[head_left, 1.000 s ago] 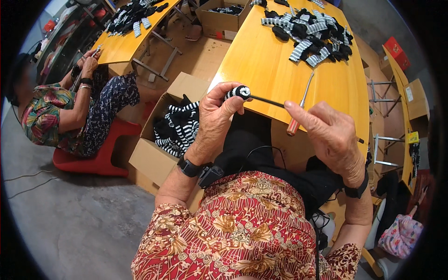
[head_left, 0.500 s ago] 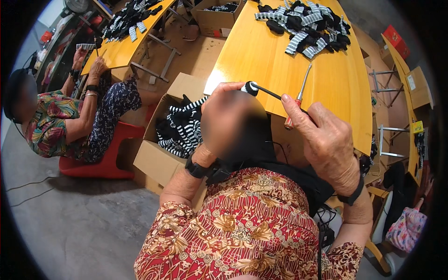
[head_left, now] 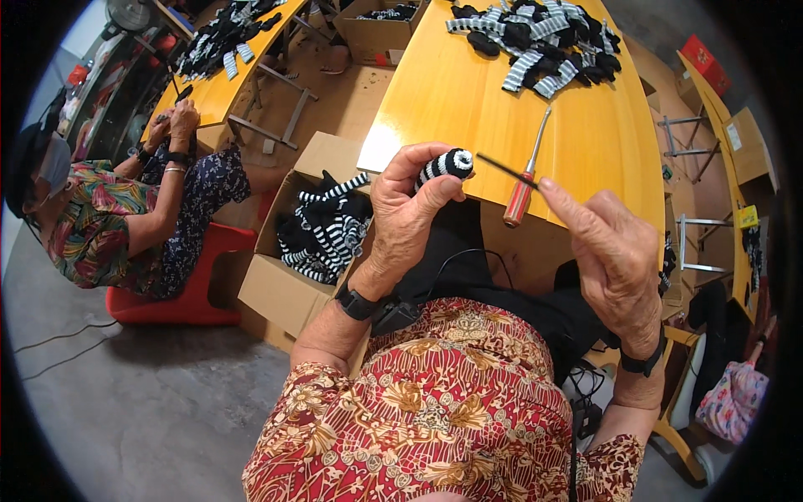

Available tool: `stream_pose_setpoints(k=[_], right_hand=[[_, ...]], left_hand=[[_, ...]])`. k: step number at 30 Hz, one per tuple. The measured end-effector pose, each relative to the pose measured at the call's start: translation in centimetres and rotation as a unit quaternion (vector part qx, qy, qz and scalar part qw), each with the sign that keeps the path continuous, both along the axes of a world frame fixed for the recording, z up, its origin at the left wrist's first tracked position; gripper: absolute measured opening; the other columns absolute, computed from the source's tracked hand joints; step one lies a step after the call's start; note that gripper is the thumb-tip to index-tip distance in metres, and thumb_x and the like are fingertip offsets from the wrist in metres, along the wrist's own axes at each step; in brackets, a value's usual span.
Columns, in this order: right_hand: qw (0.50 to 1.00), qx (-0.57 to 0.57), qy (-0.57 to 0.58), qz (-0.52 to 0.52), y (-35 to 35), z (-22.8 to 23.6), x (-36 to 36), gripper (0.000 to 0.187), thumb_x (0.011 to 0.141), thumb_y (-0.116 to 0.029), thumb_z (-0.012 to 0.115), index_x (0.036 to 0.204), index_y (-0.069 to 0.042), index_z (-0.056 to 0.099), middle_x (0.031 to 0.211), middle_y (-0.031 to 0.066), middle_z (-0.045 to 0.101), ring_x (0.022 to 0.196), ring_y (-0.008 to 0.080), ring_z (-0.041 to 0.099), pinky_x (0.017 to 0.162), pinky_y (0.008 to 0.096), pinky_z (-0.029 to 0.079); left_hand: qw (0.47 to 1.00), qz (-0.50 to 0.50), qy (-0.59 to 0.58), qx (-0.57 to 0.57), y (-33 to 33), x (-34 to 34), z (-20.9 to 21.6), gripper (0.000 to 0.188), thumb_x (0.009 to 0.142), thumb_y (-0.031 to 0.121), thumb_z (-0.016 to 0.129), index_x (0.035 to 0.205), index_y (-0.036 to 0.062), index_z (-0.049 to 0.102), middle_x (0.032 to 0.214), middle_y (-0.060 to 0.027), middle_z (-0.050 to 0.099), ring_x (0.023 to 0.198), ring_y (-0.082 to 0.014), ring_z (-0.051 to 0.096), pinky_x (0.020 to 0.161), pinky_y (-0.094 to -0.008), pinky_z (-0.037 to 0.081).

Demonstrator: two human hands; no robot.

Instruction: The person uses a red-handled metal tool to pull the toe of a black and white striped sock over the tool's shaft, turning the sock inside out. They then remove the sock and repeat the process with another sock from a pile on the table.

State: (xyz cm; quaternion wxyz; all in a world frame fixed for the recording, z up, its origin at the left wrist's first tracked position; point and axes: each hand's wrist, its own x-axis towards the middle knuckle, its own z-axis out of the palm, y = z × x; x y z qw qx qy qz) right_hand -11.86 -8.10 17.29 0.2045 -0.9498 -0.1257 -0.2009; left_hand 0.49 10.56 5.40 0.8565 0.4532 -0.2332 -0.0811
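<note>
My left hand (head_left: 400, 209) is closed around a black-and-white striped knit piece (head_left: 443, 170), bunched into a short tube with a rounded white-and-black end facing right. Between the thumb and fingers of my right hand (head_left: 615, 259) is a thin dark rod (head_left: 507, 170). Its tip points at the knit piece, with a small gap between them. Beyond the rod, a screwdriver (head_left: 519, 201) with a red handle and a long metal shaft lies on the yellow table (head_left: 456, 92), near its front edge.
Black and grey-striped knit pieces (head_left: 544, 50) are heaped at the table's far end. An open cardboard box (head_left: 276, 293) of striped knit pieces (head_left: 330, 238) stands left of my hands. Further left, another person (head_left: 125, 209) sits on a red stool (head_left: 180, 293) at a second table (head_left: 213, 100).
The rod's tip has come away from the knit piece as my right hand moved right and down. More of the knit piece now shows in my left hand. The other person's hands have shifted.
</note>
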Motion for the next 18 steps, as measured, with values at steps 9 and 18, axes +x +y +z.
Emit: stream_pose_setpoints(k=[9,18], right_hand=[[0.989,-0.144,0.016,0.021,-0.7,0.7,0.5,0.042,0.078,-0.003,0.061,0.119,-0.012,0.065,0.069,0.0056,0.048,0.059,0.0198,0.055,0.052,0.0332,0.047],[0.978,-0.208,0.006,0.033,-0.5,0.7,0.3,0.04,0.078,-0.007,0.063,0.117,-0.01,0.064,0.07,0.0051,0.049,0.06,0.0201,0.056,0.052,0.0338,0.048]], left_hand=[[0.99,0.038,-0.074,0.114,0.3,0.4,0.4,0.032,0.081,0.007,0.075,0.11,0.0009,0.063,0.096,-0.0068,0.067,0.086,-0.0126,0.064,0.074,-0.0231,0.053],[0.94,0.022,-0.214,0.265,1.1,1.2,2.1,0.026,0.079,0.009,0.076,0.102,0.0022,0.068,0.087,-0.0039,0.07,0.077,-0.0086,0.063,0.07,-0.0228,0.05]])
